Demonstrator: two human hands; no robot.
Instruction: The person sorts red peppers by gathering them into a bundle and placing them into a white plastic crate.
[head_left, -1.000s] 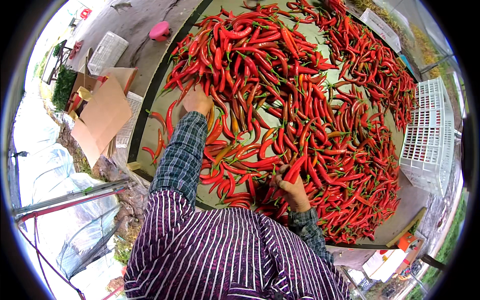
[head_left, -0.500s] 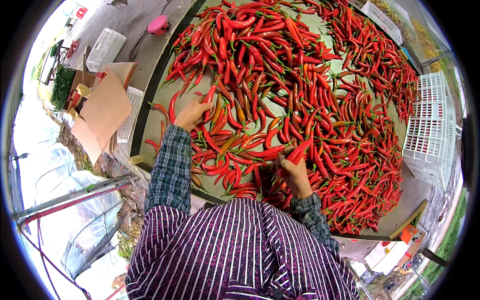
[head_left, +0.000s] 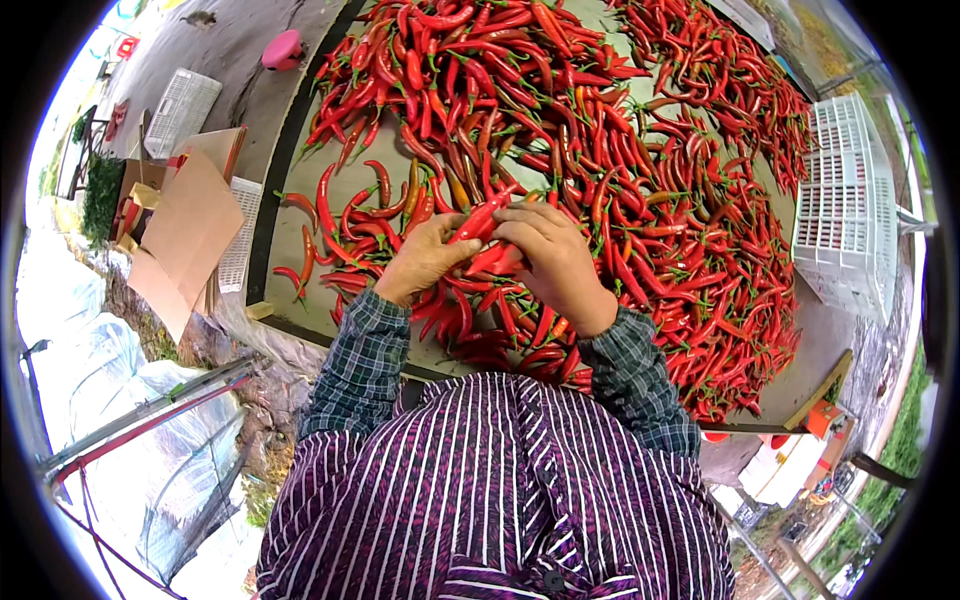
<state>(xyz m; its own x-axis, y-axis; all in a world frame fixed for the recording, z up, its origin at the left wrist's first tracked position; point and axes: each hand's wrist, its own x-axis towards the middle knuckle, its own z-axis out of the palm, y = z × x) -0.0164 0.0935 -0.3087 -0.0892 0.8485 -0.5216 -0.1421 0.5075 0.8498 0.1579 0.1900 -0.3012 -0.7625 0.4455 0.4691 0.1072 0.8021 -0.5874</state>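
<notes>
Now the red peppers in hand (head_left: 482,218) are up over the near part of the spread, and both hands are on them! Half a second ago the left hand was off to the side with a pepper of its own, while the right kept a few low down; that gap has closed. My reading is that the pepper just picked is being joined to the handful.

Fingers, then. The left hand (head_left: 425,258) comes in from the side, thumb and fingertips closed round the lower end of the top pepper, with hardly any opening between them. The right hand (head_left: 553,258) arches over, fingers curled down onto the peppers, back of the hand toward us. Its thumb is hidden, so how tightly it grips, and exactly how many peppers it has, I can't tell.

Below and around them, loose peppers (head_left: 700,260) crowd the table (head_left: 302,172), heaped beyond the hands and dense to the right, scattered thinly at the left. Further out, a white crate (head_left: 850,210) stands at the right edge, and cardboard (head_left: 195,220) leans beyond the left one.
</notes>
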